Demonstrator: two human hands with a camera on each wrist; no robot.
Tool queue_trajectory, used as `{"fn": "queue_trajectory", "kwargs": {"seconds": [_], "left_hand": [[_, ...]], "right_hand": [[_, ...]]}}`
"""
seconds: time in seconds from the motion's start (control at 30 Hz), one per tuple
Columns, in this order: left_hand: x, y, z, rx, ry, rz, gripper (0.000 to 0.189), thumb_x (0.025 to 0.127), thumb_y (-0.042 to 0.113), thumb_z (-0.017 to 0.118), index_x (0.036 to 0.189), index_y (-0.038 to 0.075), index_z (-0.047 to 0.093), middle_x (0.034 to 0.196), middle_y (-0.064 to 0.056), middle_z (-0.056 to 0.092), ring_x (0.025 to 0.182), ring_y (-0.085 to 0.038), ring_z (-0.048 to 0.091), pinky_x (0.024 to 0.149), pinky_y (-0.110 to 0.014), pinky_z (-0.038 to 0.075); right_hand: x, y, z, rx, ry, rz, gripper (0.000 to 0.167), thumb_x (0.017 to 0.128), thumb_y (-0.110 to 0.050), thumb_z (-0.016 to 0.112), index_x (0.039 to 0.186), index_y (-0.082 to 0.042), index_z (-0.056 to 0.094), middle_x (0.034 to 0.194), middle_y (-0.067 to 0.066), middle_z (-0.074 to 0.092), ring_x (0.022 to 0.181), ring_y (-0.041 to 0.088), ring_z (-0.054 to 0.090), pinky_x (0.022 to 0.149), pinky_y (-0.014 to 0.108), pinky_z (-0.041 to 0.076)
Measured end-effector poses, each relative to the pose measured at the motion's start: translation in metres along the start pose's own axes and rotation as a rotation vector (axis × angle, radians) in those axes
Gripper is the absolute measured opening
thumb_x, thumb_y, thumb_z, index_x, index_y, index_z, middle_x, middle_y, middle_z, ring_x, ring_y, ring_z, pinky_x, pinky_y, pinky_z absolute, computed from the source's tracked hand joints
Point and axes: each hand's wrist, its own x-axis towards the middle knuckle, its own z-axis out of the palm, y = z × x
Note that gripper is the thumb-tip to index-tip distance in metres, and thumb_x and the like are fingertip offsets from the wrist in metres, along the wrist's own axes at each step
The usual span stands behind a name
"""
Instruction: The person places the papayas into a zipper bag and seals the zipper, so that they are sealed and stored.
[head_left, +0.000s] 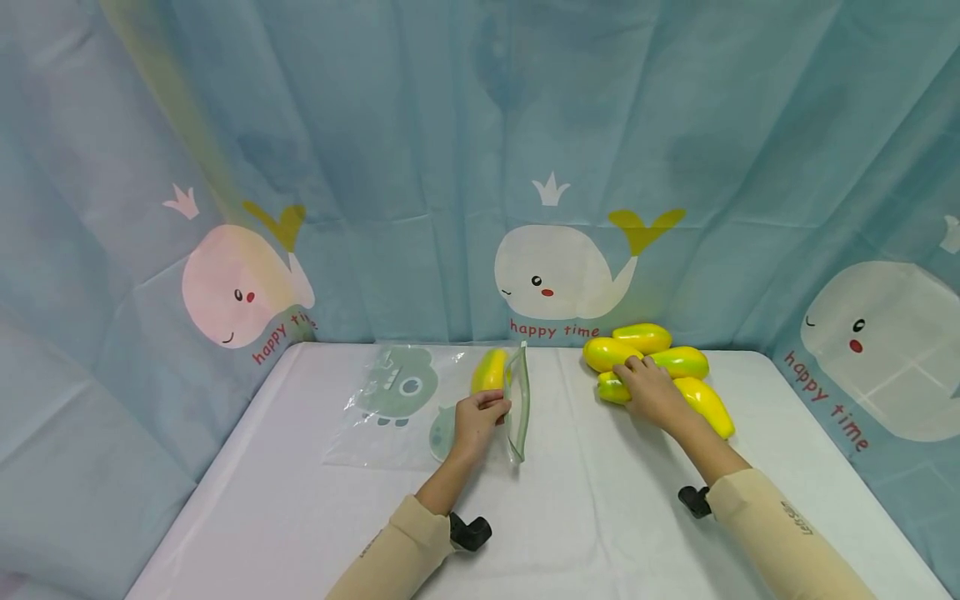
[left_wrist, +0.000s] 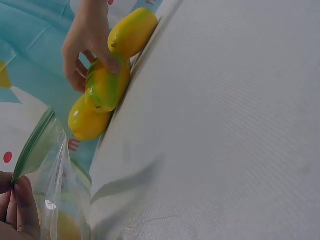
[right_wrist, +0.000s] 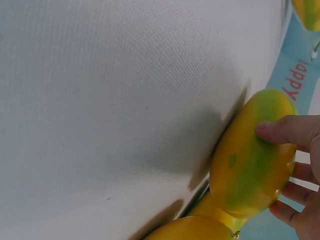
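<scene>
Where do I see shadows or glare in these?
Head view: white glints on the clear bag, soft shadow beside the right sleeve; left wrist view: a grey shadow on the white table beside the bag; right wrist view: dark shadow beside the fruit in the right hand.

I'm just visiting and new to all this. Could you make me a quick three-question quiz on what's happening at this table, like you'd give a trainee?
1. Which part of the clear bag does the left hand pinch: A, the green edge; B, the end opposite that edge; C, the printed creature?
2. True or false: the right hand holds nothing.
3. How many yellow fruits are outside the bag, counting any in a hand?

Key: 1. A. 2. False; it grips a yellow fruit. 3. Five.
</scene>
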Motion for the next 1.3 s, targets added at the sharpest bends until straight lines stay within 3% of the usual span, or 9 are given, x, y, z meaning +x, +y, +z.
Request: {"fn": "queue_trajectory", "kwargs": {"seconds": [0.23, 0.43, 0.57, 0.8, 1.0, 1.17, 1.3], "left_hand": [[0.003, -0.001, 0.002, 0.009, 0.017, -0.078, 0.026, 0.086, 0.005, 0.070, 0.108, -0.008, 0.069, 0.090, -0.015, 0.072, 0.069, -0.005, 0.060, 0.066, -0.020, 0.056], [0.004, 0.001, 0.002, 0.012, 0.027, -0.090, 0.023, 0.086, 0.005, 0.070, 0.106, -0.006, 0.070, 0.086, -0.010, 0.071, 0.068, -0.006, 0.060, 0.065, -0.020, 0.056], [0.003, 0.002, 0.002, 0.001, 0.018, -0.086, 0.025, 0.085, 0.005, 0.071, 0.107, -0.008, 0.069, 0.087, -0.014, 0.072, 0.068, -0.005, 0.060, 0.065, -0.020, 0.056], [-0.024, 0.046, -0.002, 0.014, -0.008, -0.083, 0.029, 0.087, 0.002, 0.067, 0.111, -0.015, 0.064, 0.095, -0.025, 0.070, 0.069, -0.006, 0.060, 0.068, -0.021, 0.057], [-0.028, 0.051, -0.002, 0.007, 0.006, -0.081, 0.028, 0.086, 0.001, 0.067, 0.109, -0.016, 0.065, 0.091, -0.022, 0.071, 0.068, -0.006, 0.060, 0.066, -0.018, 0.055], [-0.023, 0.045, -0.001, 0.012, 0.005, -0.089, 0.028, 0.087, 0.001, 0.067, 0.109, -0.015, 0.065, 0.094, -0.025, 0.070, 0.069, -0.008, 0.060, 0.066, -0.017, 0.055], [-0.009, 0.026, -0.001, 0.004, 0.000, -0.099, 0.027, 0.086, 0.002, 0.069, 0.108, -0.013, 0.067, 0.093, -0.023, 0.071, 0.068, -0.008, 0.060, 0.064, -0.019, 0.055]], "right_hand": [[-0.001, 0.000, -0.001, 0.005, 0.004, -0.011, 0.049, 0.074, 0.000, 0.076, 0.121, -0.001, 0.062, 0.110, 0.019, 0.058, 0.100, 0.037, 0.050, 0.077, 0.049, 0.045], [-0.002, 0.001, 0.000, 0.009, 0.019, -0.022, 0.051, 0.073, 0.000, 0.075, 0.122, -0.001, 0.061, 0.111, 0.019, 0.058, 0.099, 0.037, 0.050, 0.075, 0.047, 0.044], [-0.002, 0.003, 0.001, 0.013, 0.026, -0.025, 0.051, 0.073, -0.001, 0.075, 0.122, -0.001, 0.061, 0.111, 0.018, 0.058, 0.098, 0.036, 0.049, 0.073, 0.045, 0.042], [-0.002, 0.003, 0.002, 0.020, 0.023, -0.015, 0.053, 0.072, -0.001, 0.076, 0.123, -0.002, 0.062, 0.112, 0.018, 0.058, 0.099, 0.035, 0.048, 0.075, 0.044, 0.042], [-0.002, 0.002, 0.002, 0.016, 0.011, -0.006, 0.053, 0.073, -0.002, 0.077, 0.123, -0.003, 0.061, 0.113, 0.017, 0.057, 0.100, 0.035, 0.048, 0.076, 0.043, 0.041], [-0.002, 0.002, 0.001, 0.014, 0.010, -0.012, 0.053, 0.073, -0.002, 0.077, 0.123, -0.002, 0.061, 0.112, 0.018, 0.057, 0.099, 0.036, 0.048, 0.075, 0.043, 0.041], [-0.003, 0.002, 0.001, 0.021, 0.009, -0.006, 0.054, 0.073, -0.003, 0.078, 0.124, -0.002, 0.061, 0.112, 0.018, 0.057, 0.099, 0.035, 0.047, 0.075, 0.043, 0.040]]}}
